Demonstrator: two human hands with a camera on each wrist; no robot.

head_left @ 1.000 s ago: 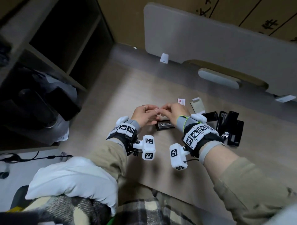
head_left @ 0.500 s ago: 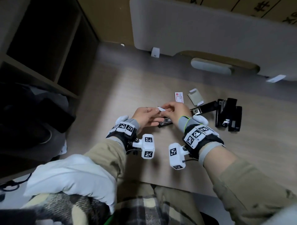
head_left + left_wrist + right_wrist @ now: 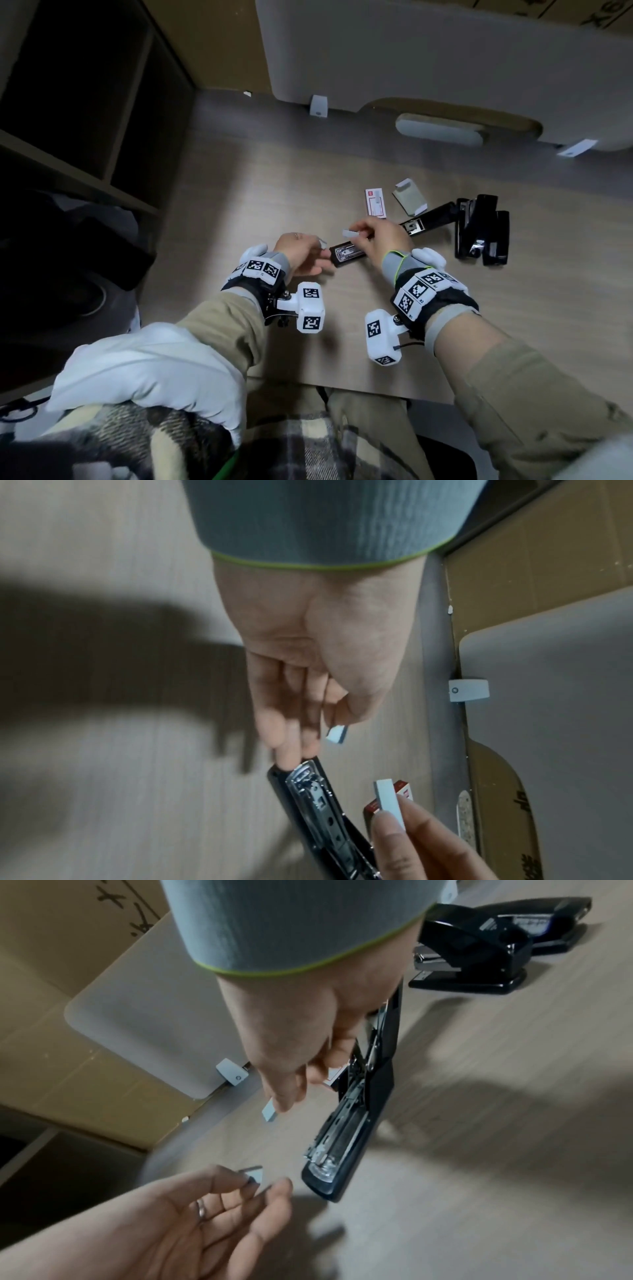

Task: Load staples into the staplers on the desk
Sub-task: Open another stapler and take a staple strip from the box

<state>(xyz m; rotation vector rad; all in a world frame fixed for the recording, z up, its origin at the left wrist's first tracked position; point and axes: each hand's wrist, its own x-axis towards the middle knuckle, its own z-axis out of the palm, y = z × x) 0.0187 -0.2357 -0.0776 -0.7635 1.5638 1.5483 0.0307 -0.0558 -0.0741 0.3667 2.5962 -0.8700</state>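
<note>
A black stapler (image 3: 347,256) lies opened flat on the desk, its metal staple channel (image 3: 337,1137) facing up. My right hand (image 3: 364,233) hovers just above it and pinches a short grey strip of staples (image 3: 351,233) (image 3: 270,1112) (image 3: 388,800). My left hand (image 3: 313,248) is at the stapler's front end and pinches a smaller piece of staples (image 3: 337,734) (image 3: 256,1175) between thumb and forefinger. Its other fingers reach down close to the stapler's tip (image 3: 279,773).
More black staplers (image 3: 479,233) (image 3: 479,947) stand grouped at the right. A red and white staple box (image 3: 375,202) and a grey cardboard sleeve (image 3: 409,196) lie behind the hands. A grey panel (image 3: 445,68) stands along the back, with dark shelving (image 3: 85,102) at the left.
The hands were together over the stapler on one strip. They have drawn apart, and each now holds a piece of staples. The view has shifted a little.
</note>
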